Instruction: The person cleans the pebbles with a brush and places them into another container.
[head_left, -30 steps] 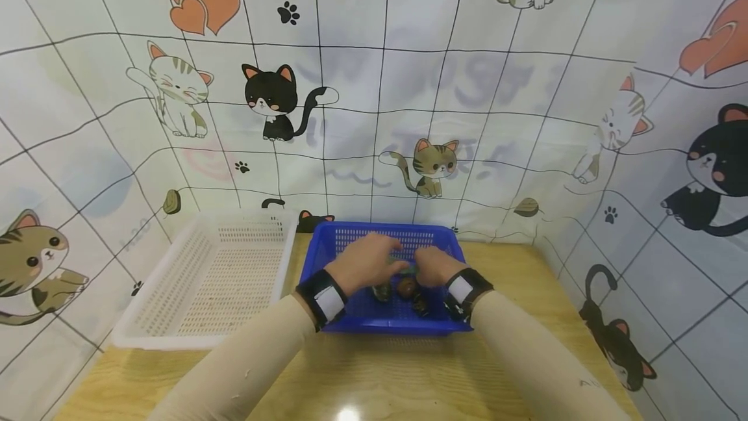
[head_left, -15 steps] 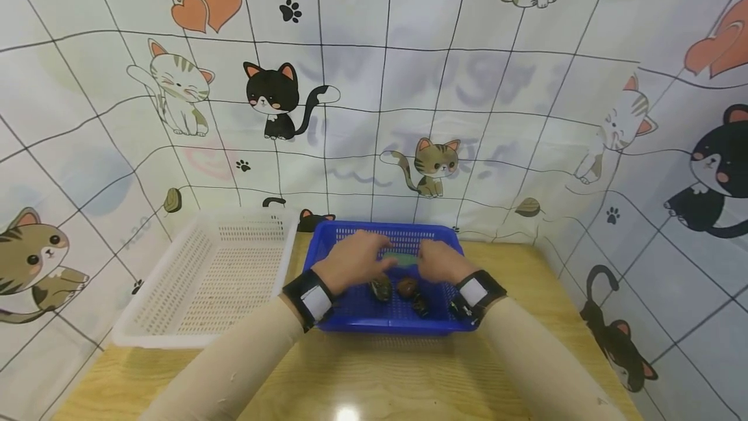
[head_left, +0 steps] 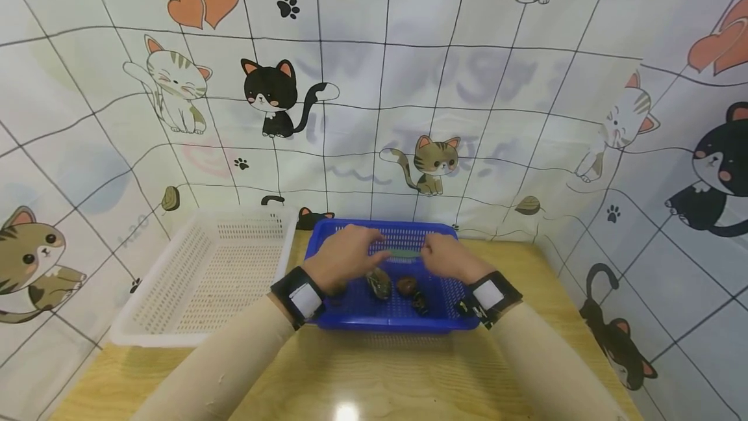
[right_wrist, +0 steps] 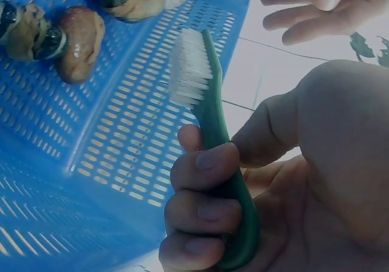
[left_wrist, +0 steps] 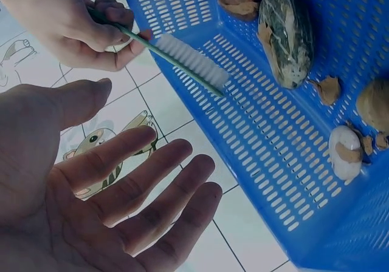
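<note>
My right hand grips a green-handled brush with white bristles, its fingers curled round the handle. The bristle end points toward my left hand, whose fingers are spread in the left wrist view and hold nothing. Both hands are over the back part of a blue perforated basket. Inside it lie a dark green, white-veined stone, a reddish-brown stone, a dark banded stone and a small white stone. Brown patches, like mud, cling to several stones.
A white perforated basket stands left of the blue one on the wooden table. A cat-printed, tile-patterned sheet covers the walls behind and at both sides. Loose brown bits lie in the blue basket.
My left hand has drawn away to the left, and my right hand has shifted slightly right with the brush. More of the brush and stones shows between them.
</note>
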